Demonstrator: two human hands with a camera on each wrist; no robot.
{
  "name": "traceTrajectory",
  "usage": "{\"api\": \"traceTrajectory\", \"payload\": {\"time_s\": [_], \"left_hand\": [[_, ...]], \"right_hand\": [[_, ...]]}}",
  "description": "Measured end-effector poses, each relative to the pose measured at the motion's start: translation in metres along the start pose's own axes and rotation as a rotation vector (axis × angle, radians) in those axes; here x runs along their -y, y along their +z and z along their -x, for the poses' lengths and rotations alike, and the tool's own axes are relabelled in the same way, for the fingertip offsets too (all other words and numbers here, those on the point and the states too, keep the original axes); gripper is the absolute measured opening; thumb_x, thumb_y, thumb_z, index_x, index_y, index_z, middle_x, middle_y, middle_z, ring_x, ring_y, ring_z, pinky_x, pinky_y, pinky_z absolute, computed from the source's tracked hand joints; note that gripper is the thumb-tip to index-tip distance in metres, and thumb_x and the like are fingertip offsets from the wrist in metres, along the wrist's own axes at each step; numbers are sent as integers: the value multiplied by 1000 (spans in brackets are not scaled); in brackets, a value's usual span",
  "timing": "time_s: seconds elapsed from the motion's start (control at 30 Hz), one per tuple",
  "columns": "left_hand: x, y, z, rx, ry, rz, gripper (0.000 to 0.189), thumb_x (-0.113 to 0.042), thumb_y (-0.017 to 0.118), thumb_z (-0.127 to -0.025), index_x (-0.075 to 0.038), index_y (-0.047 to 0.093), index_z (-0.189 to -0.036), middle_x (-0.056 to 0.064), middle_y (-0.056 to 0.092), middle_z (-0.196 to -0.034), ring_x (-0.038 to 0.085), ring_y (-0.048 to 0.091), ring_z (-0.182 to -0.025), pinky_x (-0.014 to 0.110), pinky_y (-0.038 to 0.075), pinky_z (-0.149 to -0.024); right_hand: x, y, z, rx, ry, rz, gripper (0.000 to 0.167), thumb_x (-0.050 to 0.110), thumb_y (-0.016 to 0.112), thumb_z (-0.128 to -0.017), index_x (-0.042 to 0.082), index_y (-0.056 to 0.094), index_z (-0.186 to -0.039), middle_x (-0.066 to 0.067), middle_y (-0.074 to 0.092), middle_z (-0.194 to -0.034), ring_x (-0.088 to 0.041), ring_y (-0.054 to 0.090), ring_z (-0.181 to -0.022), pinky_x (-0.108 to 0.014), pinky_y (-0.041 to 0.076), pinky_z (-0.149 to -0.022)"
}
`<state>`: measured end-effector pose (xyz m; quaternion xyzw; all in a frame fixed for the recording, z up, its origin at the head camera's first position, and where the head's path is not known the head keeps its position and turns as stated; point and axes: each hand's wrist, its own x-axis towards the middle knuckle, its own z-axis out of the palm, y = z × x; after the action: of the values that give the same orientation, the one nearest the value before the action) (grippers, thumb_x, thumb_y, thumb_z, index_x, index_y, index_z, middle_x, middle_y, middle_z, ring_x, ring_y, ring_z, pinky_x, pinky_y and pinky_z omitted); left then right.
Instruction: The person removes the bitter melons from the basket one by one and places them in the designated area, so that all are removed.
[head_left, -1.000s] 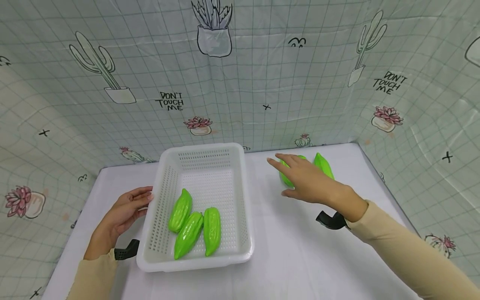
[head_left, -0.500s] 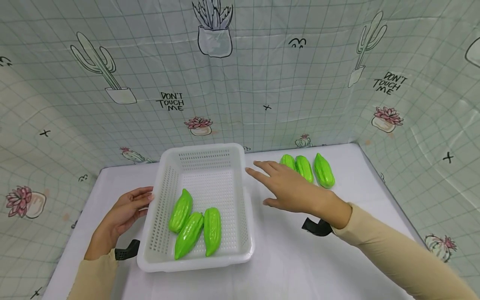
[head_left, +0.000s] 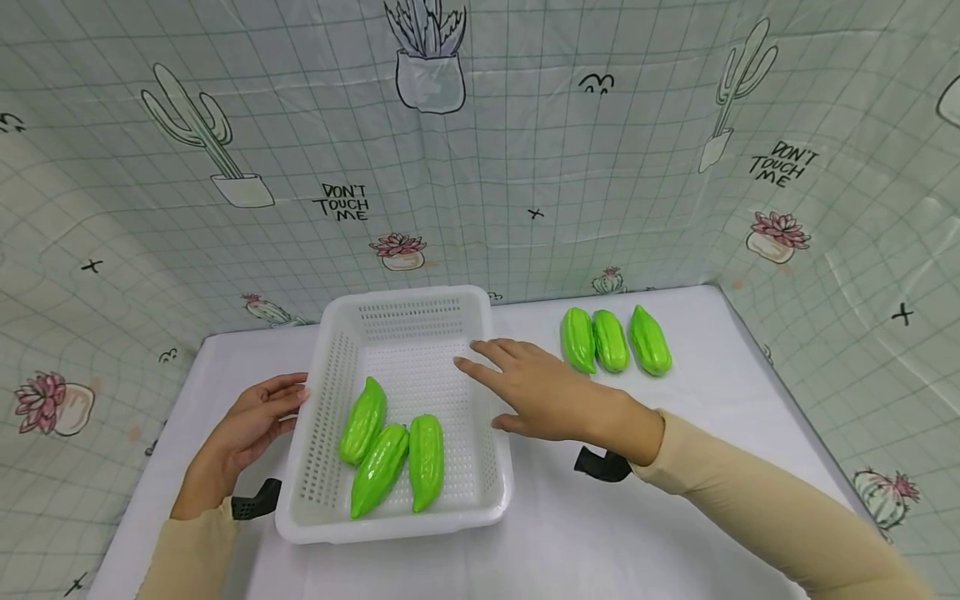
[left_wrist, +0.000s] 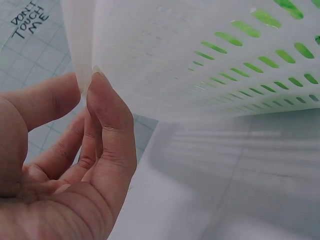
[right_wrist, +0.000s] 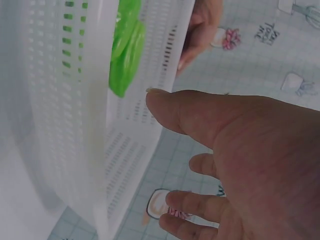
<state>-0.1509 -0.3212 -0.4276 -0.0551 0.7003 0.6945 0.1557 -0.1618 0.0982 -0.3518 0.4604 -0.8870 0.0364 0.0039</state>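
Note:
A white perforated plastic basket (head_left: 408, 527) stands left of centre on the table. Three bright green, ridged bitter melons (head_left: 426, 462) lie in its near half. My left hand (head_left: 258, 421) is at the basket's left side; in the left wrist view, thumb and finger (left_wrist: 111, 102) pinch its rim from both sides. Over the basket's right rim hovers my right hand (head_left: 536, 392), palm down, fingers spread and holding nothing. Its thumb (right_wrist: 172, 107) points toward the basket in the right wrist view. Back right on the table, three more bitter melons (head_left: 610, 340) lie side by side.
A white cloth covers the table (head_left: 570, 533). Behind and along both sides hangs a grid-patterned curtain (head_left: 487, 167) printed with cacti. A black wrist mount (head_left: 602, 464) sits under the right wrist, another black mount (head_left: 257, 500) at the left.
My right hand has moved left and slightly nearer, from over the back-right bitter melons to above the basket's right rim, uncovering those melons. The left hand and the basket have stayed put.

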Motion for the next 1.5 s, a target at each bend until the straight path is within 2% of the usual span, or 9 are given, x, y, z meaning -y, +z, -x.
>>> {"api": "traceTrajectory", "payload": {"time_s": [0.17,0.47,0.73,1.0,1.5], "left_hand": [[0,0,0,-1,0,-1,48,-9,61,-108,4,42,-151,-15,72,-110,4,72,-99,24,61,-82],[0,0,2,11,16,3,32,-11,62,-108,-9,53,-139,-14,72,-111,4,71,-100,23,61,-83],[-2,1,1,1,13,-21,44,-12,62,-109,0,46,-148,-14,71,-111,4,70,-100,23,61,-83],[-1,1,2,-2,2,-43,52,-14,61,-109,5,39,-152,-15,71,-111,3,69,-101,23,60,-84],[-1,2,3,-12,1,-41,55,-14,62,-109,7,37,-154,-15,71,-111,4,69,-101,23,60,-84]], "right_hand": [[9,3,-10,14,-30,27,84,39,83,-93,9,43,-160,-21,45,-160,-40,44,-148,-52,41,-119],[27,8,-31,101,-46,89,82,48,78,-96,12,43,-161,-17,46,-161,-35,43,-150,-48,40,-121],[38,10,-49,136,-50,149,82,55,74,-97,16,42,-162,-13,47,-161,-31,45,-149,-47,42,-119],[51,16,-61,185,-30,183,85,61,71,-96,18,41,-163,-10,47,-161,-29,46,-148,-44,41,-120],[74,32,-76,275,18,223,89,70,68,-93,19,43,-162,-6,54,-151,-26,50,-141,-42,46,-115]]}}
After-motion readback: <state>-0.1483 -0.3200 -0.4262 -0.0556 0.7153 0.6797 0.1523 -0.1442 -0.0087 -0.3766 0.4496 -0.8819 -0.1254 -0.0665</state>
